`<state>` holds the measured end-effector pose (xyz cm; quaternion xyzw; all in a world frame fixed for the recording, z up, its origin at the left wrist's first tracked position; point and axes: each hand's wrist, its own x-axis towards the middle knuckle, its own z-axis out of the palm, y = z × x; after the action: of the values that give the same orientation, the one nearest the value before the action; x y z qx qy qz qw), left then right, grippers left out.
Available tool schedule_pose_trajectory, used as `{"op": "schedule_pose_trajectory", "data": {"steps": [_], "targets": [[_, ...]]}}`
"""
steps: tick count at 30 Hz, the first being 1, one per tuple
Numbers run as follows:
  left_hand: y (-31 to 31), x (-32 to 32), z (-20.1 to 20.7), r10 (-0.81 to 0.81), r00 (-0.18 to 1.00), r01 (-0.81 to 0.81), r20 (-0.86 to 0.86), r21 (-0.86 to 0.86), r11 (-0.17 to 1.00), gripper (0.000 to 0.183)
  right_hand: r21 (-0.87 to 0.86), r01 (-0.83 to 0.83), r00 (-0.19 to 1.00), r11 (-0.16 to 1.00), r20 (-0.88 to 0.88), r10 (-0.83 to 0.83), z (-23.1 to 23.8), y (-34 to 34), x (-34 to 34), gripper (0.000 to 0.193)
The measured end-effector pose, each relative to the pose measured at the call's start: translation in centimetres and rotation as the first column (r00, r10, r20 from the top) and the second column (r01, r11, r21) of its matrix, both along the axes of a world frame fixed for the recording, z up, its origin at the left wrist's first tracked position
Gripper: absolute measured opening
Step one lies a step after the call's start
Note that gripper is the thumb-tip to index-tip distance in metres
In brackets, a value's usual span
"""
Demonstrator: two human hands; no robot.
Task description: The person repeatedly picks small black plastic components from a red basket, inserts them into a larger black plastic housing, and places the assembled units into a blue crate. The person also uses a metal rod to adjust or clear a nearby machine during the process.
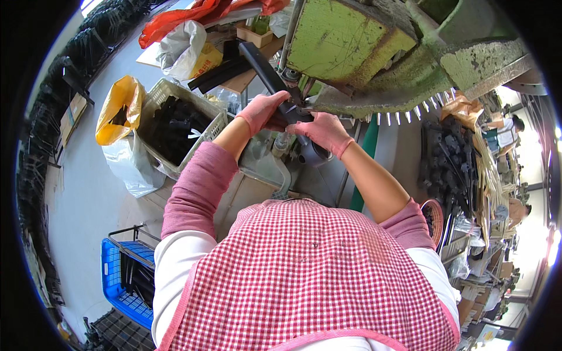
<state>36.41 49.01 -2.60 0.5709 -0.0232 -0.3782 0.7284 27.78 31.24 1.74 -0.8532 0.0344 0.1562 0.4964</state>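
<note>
A long, slightly curved black tube (261, 69) slants in front of the green machine, with a wider rounded end near my body. My left hand (263, 111), in a pink glove, is closed around its middle. My right hand (325, 131), also gloved in pink, grips the same tube lower down, with its thumb and fingers at the side facing the machine. Both hands are close together beneath the machine's worn green body (345, 44). Where the tube meets the machine's small metal parts is partly hidden by my fingers.
On the left stand a pale crate (215, 124) of black parts, a yellow bag (136, 93) and a blue basket (111, 275). Black bars (219, 75) lie on a board beyond. A metal pipe (285, 169) rises before me. Black parts (448, 164) are piled right; people work farther off.
</note>
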Motion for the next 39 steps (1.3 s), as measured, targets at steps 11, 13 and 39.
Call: {"op": "schedule_pose_trajectory", "data": {"steps": [11,13,39], "targets": [[2.6,2.0,-6.9,0.205,0.978,-0.206,-0.029,-0.019,0.978,0.026,-0.605,0.088,0.975,0.791,0.215,0.057,-3.6,1.8,-0.1,0.064],[2.4,4.1,-7.3,0.31,0.942,-0.325,-0.126,-0.119,0.938,0.024,-0.579,0.097,0.98,0.809,0.196,0.023,-3.5,1.7,-0.3,0.063],[2.3,12.2,-8.6,0.154,0.971,-0.104,0.182,-0.26,0.96,0.036,-0.181,0.112,0.986,0.977,0.145,-0.086,-0.2,1.1,-1.0,0.055]]}}
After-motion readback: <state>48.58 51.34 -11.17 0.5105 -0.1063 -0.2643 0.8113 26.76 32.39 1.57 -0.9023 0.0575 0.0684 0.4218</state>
